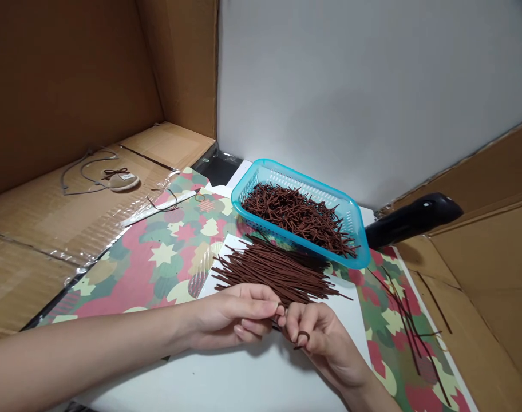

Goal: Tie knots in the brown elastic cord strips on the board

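My left hand (244,317) is closed, thumb and forefinger pinching part of a thin brown cord. Right beside it, my right hand (319,332) is closed too, its fingers pinching the brown cord (304,335), which curves in a small loop over a fingertip. The fingertips of both hands nearly meet above the white sheet (252,372); most of the cord is hidden by the fingers. Just beyond the hands lies a pile of straight brown cords (273,266).
Behind the pile, a blue plastic basket (301,247) holds many short, tangled brown cord pieces (295,212). A black handle (415,217) sticks out beside it. Loose cords (409,320) lie at right. At left are a white strip (162,207) and a beige tagged item (123,182). Cardboard walls (179,63) stand around.
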`<state>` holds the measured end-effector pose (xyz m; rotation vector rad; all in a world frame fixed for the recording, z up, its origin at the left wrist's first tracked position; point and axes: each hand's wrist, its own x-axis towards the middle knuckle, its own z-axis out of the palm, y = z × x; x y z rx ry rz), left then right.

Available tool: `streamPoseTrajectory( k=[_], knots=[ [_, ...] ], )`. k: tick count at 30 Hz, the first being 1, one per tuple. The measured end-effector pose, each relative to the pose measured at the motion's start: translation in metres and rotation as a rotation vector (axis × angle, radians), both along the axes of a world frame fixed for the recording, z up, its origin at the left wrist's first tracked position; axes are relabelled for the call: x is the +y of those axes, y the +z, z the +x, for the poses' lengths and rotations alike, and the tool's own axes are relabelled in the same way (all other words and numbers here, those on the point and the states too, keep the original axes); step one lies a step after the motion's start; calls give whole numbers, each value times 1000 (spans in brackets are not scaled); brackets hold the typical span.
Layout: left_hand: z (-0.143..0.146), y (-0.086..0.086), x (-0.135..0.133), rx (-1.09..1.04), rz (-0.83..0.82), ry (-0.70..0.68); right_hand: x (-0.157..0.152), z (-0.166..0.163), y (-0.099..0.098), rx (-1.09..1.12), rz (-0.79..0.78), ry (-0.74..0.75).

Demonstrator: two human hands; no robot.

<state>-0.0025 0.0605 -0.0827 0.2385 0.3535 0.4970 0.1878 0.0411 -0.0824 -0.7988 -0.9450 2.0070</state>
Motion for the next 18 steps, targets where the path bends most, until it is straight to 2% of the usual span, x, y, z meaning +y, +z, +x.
streamPoseTrajectory(
  k=[9, 15, 18],
  knots=[
    [11, -1, -2, 216, 100, 100, -1, -5, 2, -76, 87, -90],
    [13, 0, -2, 370, 109, 161, 0, -5, 2, -213, 181, -204],
    [13, 2, -3, 410, 153, 171, 2, -4, 3, -254, 133, -241]
  ],
)
